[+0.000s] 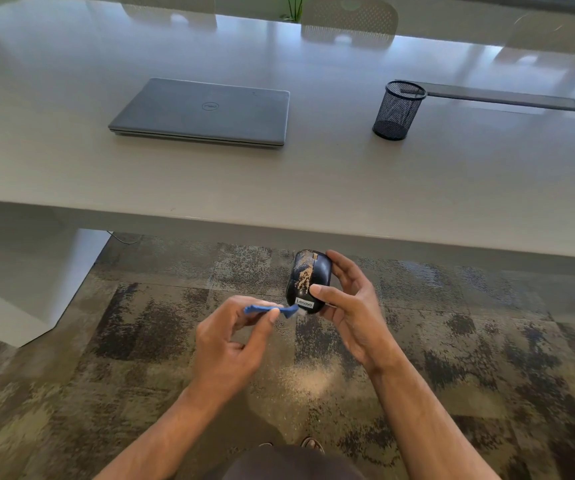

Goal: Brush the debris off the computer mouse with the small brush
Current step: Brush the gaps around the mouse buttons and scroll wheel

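I see my right hand point(348, 306) grasping the dusty mouse point(308, 280); at its 7 o'clock, my left hand point(234, 341) pinches the blue brush point(265, 309), bristles seemingly touching.

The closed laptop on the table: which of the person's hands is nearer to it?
Left, narrowly. The left hand, pinching the small brush, sits below the laptop; the right hand, gripping the mouse, is further right.

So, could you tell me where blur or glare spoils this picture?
Head view: the brush tip is smeared by motion beside the sharp mouse; window glare washes the far table; a bright patch glares on the carpet; the wide lens bends the table edge.
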A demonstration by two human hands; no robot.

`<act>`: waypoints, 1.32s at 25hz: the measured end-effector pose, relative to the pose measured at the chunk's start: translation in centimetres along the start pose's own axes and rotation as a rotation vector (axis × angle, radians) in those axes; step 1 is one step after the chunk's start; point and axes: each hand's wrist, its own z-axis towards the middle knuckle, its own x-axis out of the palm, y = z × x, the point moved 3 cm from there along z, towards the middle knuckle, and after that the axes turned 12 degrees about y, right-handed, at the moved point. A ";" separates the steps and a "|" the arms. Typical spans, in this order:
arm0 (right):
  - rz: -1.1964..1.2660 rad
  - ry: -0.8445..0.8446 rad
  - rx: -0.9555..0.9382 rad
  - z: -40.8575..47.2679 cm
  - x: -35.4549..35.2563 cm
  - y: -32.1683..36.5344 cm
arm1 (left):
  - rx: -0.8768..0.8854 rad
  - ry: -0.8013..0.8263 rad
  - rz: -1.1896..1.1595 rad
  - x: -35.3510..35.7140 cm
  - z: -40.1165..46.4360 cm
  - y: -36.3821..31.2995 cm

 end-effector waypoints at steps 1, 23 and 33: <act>0.002 0.000 0.002 0.0 0.0 0.0 | -0.021 -0.016 0.012 -0.4 0.0 0.2; 0.015 0.105 0.029 -0.4 0.4 -0.8 | -0.198 -0.090 -0.256 -3.0 1.4 0.6; 0.046 0.188 0.041 -0.1 0.6 -1.2 | -0.139 0.063 -0.287 -1.8 1.9 1.1</act>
